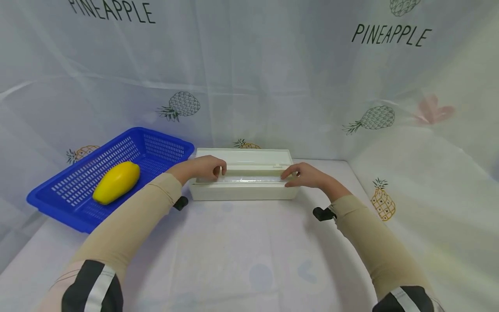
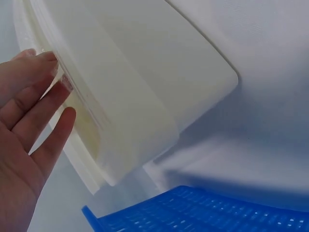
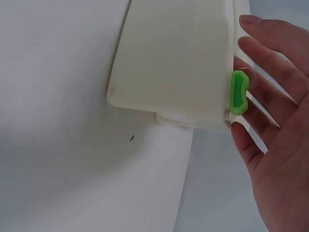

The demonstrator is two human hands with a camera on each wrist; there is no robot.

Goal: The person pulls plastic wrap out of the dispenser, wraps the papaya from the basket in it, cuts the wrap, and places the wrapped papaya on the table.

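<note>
A long off-white cling film dispenser box (image 1: pixel 244 192) stands at the back of the table with its lid (image 1: pixel 243 155) tilted up. Clear cling film (image 1: pixel 249 179) lies across its opening. At the left end, my left hand (image 1: pixel 204 168) pinches the film; in the left wrist view some clings to the fingertips (image 2: pixel 65 83). My right hand (image 1: pixel 308 175) is at the right end, fingers spread and fingertips at the box's edge. Beside those fingers, in the right wrist view, sits a green slider (image 3: pixel 239 93) on the edge.
To the left a blue plastic basket (image 1: pixel 70 190) with perforated walls stands close to the box, under my left forearm. A yellow mango-like fruit (image 1: pixel 116 183) lies in it. White cloth with pineapple prints (image 1: pixel 249 86) hangs behind, and a white cloth covers the table (image 1: pixel 238 260).
</note>
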